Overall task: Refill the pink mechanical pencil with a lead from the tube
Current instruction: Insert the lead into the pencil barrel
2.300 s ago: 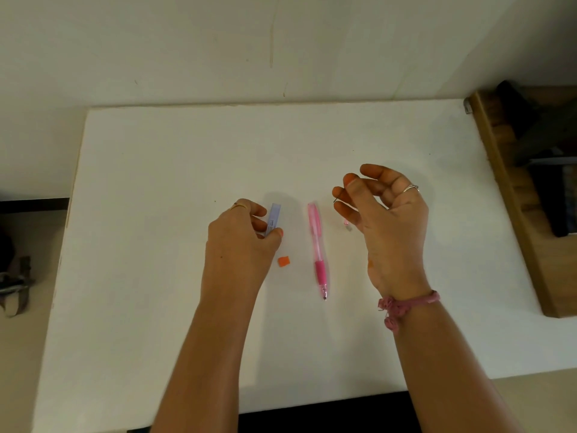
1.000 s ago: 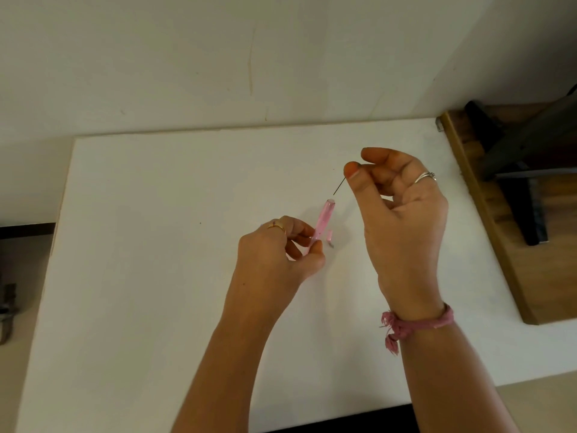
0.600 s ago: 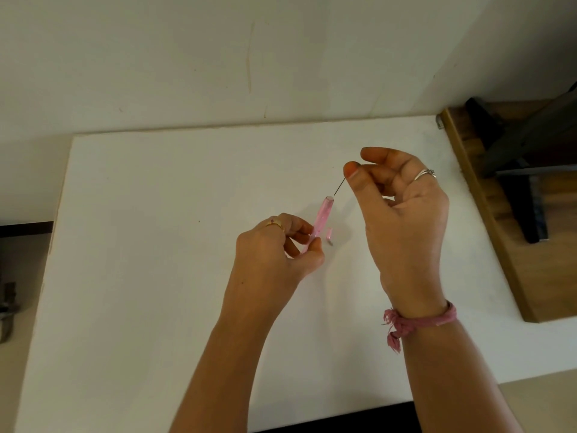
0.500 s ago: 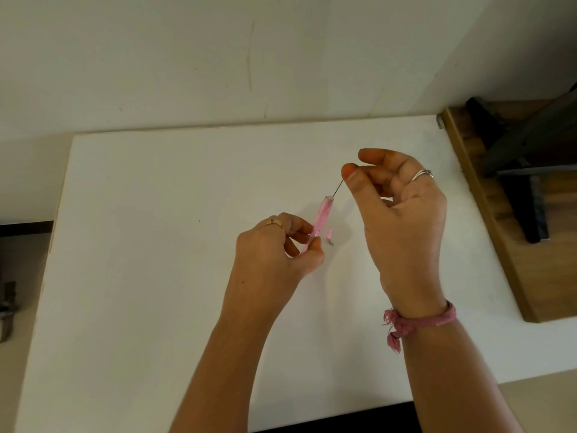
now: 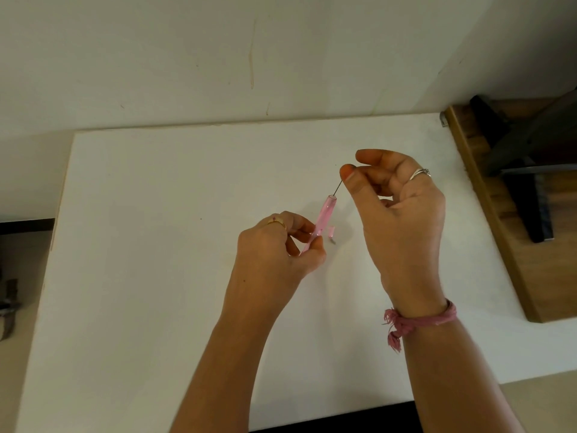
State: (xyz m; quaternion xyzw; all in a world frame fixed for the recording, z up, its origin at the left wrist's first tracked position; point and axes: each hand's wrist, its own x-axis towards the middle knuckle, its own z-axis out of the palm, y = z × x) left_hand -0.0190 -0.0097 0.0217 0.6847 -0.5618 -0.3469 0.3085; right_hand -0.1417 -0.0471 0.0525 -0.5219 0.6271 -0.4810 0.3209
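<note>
Left hand [image 5: 274, 248] up off the desk [image 5: 150, 276], thumb and curled fingers pinching the pink mechanical pencil [image 5: 323, 218] low on its barrel. The pencil is a slim, translucent pink plastic tube, tilted with its open round end pointing up and to the far right. A gold ring [image 5: 277, 221] sits on one finger of that hand.

Right hand [image 5: 399, 210] is raised just to the right of it, thumb and forefinger closed in a tight pinch on the lead [image 5: 337, 189], a hair-thin, straight dark stick. The lead slants down to the left from the fingertips, and its lower end meets the pencil's open mouth; how far it goes inside I can't make out. The other fingers on that hand are loosely curled, one carrying a silver ring [image 5: 420, 174]. A frayed pink thread band [image 5: 418, 321] is knotted round the right wrist, its tuft hanging on the left side.

Lying on the desk just right of the pencil, between the two hands, is a small pink piece [image 5: 331, 232] with a tiny dark tip, too small to name for certain. The lead tube itself isn't visible from here.

The desk is a smooth, matte white slab, set against a plain off-white wall [image 5: 218, 57] with a few faint scuffs. At the far right edge stands a brown wood-grain shelf [image 5: 487, 214], with dark, flat shapes lying on it.
</note>
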